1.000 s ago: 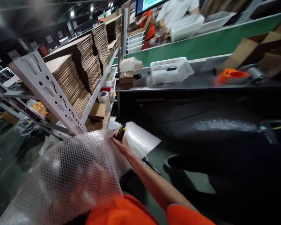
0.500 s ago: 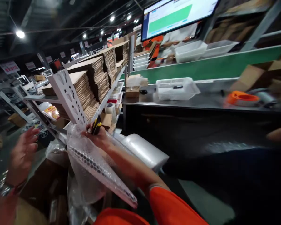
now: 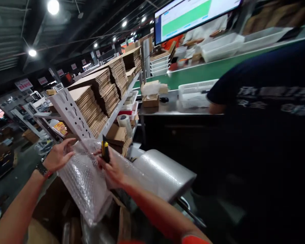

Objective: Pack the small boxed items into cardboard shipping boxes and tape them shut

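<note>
The hall is dim, lit in spots by round white ceiling lamps (image 3: 53,6), the brightest overexposed into a plain disc above the white slotted steel rack post (image 3: 72,113). Up and right of the post, the wide black-framed monitor (image 3: 193,20) glows white and green. Below and right of it, the thick silvery bubble-wrap roll (image 3: 165,171) carries a broad sheen; just below it, the crumpled clear bubble-wrap sheet (image 3: 83,184) scatters small glints. Far right of the post, the dark navy lettered T-shirt (image 3: 266,142) sinks into near-black shadow, its white print smeared. Wide-angle distortion makes straight lines lean and stretches the edges.
</note>
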`<state>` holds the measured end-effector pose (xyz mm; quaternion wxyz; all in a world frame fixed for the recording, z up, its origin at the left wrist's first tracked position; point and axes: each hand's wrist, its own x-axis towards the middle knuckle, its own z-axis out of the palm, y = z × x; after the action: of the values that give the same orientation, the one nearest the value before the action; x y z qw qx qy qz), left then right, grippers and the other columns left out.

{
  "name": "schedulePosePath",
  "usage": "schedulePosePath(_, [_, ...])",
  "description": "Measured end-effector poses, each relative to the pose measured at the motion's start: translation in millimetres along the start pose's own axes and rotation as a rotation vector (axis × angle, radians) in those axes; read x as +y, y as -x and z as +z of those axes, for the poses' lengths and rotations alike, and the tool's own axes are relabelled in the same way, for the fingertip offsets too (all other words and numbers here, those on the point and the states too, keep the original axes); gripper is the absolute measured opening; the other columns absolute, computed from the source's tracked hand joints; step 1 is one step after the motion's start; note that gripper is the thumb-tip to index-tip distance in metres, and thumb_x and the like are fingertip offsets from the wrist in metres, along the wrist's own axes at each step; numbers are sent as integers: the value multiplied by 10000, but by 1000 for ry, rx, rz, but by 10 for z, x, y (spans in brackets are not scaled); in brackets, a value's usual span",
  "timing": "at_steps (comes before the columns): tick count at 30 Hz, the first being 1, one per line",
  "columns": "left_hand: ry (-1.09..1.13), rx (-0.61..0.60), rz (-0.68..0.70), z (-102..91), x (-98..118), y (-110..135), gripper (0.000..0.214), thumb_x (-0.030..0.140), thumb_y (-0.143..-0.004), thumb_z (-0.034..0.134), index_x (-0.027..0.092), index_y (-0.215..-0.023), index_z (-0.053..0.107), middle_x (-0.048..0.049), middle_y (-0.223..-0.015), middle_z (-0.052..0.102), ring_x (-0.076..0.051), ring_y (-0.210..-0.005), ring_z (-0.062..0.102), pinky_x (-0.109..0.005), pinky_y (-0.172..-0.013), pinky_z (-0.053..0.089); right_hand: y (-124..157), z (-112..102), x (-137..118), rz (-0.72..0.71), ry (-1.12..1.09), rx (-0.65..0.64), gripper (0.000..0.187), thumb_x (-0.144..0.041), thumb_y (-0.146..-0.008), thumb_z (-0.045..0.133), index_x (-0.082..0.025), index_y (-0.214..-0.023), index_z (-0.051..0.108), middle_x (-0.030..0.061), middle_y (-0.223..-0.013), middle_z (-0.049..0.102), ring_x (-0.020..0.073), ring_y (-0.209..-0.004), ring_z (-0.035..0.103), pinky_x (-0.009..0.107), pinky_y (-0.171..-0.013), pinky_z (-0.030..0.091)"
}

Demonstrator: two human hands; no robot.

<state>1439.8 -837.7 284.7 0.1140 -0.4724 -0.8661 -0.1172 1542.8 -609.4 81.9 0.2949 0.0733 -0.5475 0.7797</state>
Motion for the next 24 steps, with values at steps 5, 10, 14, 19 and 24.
schedulePosePath(5, [-423, 39, 269, 77, 150, -7, 676, 15, -966, 653, 317, -1554, 795, -161, -1679, 703, -364, -1537, 719, -561, -1268, 640, -263, 135, 173, 22, -52, 87, 596, -676, -876, 958, -283, -1129, 588, -28, -953, 666, 168, -787, 604, 307, -708, 559])
schedulePosePath(10, [-459, 93, 459, 60, 496, -281, 338, 123, -1064, 703, 283, -1286, 900, -145, -1457, 831, -368, -1555, 709, -633, -1355, 559, -374, 87, 219, 40, -91, 64, 484, -557, -898, 935, -296, -1105, 585, -45, -914, 676, 163, -732, 580, 298, -653, 528])
schedulePosePath(14, [-560, -48, 505, 35, 692, -698, 240, 107, -972, 839, 287, -1109, 919, -111, -1678, 735, -411, -1764, 480, -789, -1476, 298, -362, 102, 293, 62, -130, -5, 495, -637, -907, 906, -294, -1081, 595, -31, -862, 736, 188, -703, 649, 322, -658, 559])
schedulePosePath(19, [-706, -180, 524, 43, 705, -969, 187, 84, -910, 865, 250, -972, 925, -119, -1818, 614, -473, -1856, 254, -925, -1437, 56, -187, 102, 381, -6, -81, 43, 479, -678, -980, 852, -270, -1172, 691, 4, -904, 758, 208, -749, 704, 358, -741, 634])
schedulePosePath(24, [-687, -220, 501, 28, 694, -987, 187, 154, -944, 836, 267, -1042, 949, -110, -1824, 611, -474, -1866, 209, -893, -1443, 49, 171, 56, 459, -69, 105, 54, 556, -465, -1090, 747, -292, -1614, 673, 61, -1079, 787, 194, -716, 659, 364, -727, 648])
